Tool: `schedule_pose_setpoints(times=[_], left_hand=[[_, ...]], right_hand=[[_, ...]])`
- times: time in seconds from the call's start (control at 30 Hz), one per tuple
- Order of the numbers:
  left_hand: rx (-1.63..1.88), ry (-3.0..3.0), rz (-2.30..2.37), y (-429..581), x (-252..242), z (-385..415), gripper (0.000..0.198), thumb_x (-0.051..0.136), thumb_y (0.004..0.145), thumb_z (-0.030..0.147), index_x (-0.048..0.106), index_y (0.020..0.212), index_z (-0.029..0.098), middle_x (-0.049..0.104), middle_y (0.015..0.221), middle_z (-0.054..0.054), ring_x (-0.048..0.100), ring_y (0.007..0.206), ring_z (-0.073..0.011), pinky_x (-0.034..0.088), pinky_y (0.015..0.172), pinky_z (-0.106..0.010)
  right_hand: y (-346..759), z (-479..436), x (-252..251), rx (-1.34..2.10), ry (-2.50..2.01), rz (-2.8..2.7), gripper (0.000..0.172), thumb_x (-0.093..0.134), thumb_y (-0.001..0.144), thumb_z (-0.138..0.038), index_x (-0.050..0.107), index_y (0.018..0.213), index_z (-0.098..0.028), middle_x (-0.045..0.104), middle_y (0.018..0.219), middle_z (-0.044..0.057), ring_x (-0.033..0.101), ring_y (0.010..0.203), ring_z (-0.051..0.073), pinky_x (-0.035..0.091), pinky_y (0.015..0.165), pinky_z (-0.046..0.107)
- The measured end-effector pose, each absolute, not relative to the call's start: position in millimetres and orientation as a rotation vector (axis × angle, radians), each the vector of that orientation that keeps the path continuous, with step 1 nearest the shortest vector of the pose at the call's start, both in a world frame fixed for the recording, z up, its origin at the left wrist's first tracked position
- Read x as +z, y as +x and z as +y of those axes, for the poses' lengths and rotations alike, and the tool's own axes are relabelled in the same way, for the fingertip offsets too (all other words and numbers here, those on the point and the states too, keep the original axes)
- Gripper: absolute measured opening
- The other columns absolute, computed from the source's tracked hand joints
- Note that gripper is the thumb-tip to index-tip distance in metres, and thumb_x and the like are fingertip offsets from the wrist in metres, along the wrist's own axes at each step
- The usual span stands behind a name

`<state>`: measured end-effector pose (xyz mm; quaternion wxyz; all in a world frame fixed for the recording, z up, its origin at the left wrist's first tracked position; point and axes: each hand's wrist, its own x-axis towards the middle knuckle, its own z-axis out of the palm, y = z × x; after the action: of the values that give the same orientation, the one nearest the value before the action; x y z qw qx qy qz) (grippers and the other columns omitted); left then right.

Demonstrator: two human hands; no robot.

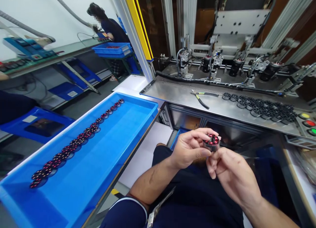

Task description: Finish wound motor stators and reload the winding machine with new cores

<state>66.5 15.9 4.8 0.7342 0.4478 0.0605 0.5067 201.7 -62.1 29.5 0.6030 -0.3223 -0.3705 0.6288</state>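
Observation:
Between my hands, above my lap, is a small round motor stator with red coils in a black ring. My left hand grips it from the left, thumb along the near side and fingers over the top. My right hand is closed at its lower right edge, fingers curled in; the exact contact under the ring is partly hidden. Rows of similar red-and-black stators stand along the far side of a blue tray to my left.
Cutting pliers with green-and-black handles lie on the metal bench. Several black ring parts are clustered at the right, near coloured buttons. Behind stands a machine with fixtures. A person works at the back left.

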Motion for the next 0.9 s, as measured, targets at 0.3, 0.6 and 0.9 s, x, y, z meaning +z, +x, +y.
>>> schedule_pose_setpoints(times=[0.3,0.6,0.9], left_hand=[[1.22,1.424,0.126,58.5,5.8,26.2,0.049,0.089,0.068,0.029,0.071,0.113,0.025,0.066,0.129,-0.01,0.051,0.136,-0.0297,0.041,0.114,-0.047],[0.987,1.552,0.541,48.4,20.9,7.4,0.056,0.086,0.069,0.043,0.072,0.115,0.014,0.075,0.1,-0.012,0.07,0.089,-0.0216,0.055,0.084,-0.031],[1.244,1.908,0.584,49.2,26.4,4.0,0.045,0.084,0.073,0.03,0.071,0.114,0.017,0.077,0.105,-0.011,0.071,0.093,-0.0211,0.056,0.088,-0.033]], right_hand=[[206.8,-56.0,20.0,1.41,-0.727,-1.056,0.03,0.054,0.095,-0.041,0.071,0.108,-0.02,0.069,0.09,0.009,0.062,0.067,0.016,0.057,0.058,0.029],[233.8,-55.4,7.8,-0.045,-1.019,-1.748,0.06,0.074,0.077,-0.009,0.059,0.133,-0.024,0.067,0.108,0.011,0.066,0.094,0.025,0.058,0.075,0.041],[227.4,-60.4,20.8,0.332,-0.917,-1.626,0.034,0.069,0.08,-0.001,0.066,0.107,-0.02,0.062,0.091,0.006,0.06,0.082,0.018,0.051,0.067,0.032]])
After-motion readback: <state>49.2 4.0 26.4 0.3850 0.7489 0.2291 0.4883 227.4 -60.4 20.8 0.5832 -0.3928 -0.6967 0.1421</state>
